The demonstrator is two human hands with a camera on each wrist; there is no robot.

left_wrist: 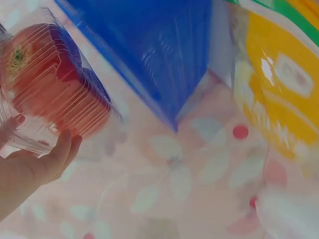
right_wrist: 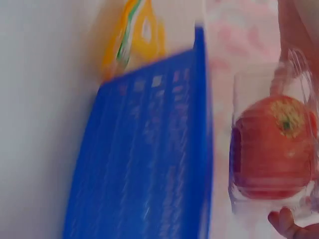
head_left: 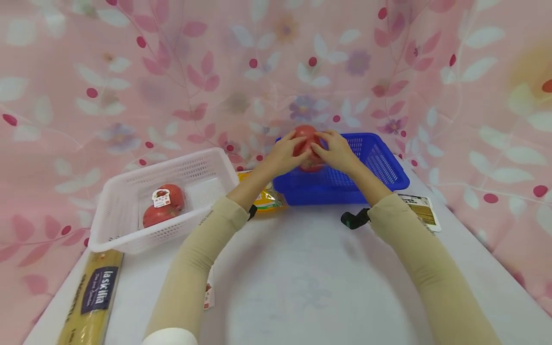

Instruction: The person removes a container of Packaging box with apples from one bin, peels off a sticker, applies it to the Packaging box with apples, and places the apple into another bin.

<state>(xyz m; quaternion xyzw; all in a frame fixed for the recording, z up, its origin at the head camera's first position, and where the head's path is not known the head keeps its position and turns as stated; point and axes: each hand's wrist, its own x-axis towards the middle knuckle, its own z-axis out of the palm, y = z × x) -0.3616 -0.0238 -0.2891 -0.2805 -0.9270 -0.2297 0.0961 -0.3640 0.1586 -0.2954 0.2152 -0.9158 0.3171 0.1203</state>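
My left hand (head_left: 282,157) and right hand (head_left: 337,152) grip a clear plastic pack of red apples (head_left: 306,133) from both sides, over the left part of the blue basket (head_left: 323,196). In the left wrist view, the left hand's fingers (left_wrist: 62,154) curl at the clear box (left_wrist: 45,79), beside the basket's corner. The right wrist view has the apple (right_wrist: 274,154) through the plastic, with a brownish patch round its stem. Right-hand fingertips (right_wrist: 283,221) lie at the box's lower edge. Part of the pack is hidden behind the hands.
To the left stands a white basket (head_left: 159,235) holding another apple pack (head_left: 166,206). A spaghetti packet (head_left: 92,297) lies in front of it. Next to the blue basket are a yellow bag (head_left: 267,201) and a flat brown-and-white packet (head_left: 420,208). Floral cloth (head_left: 258,72) hangs behind.
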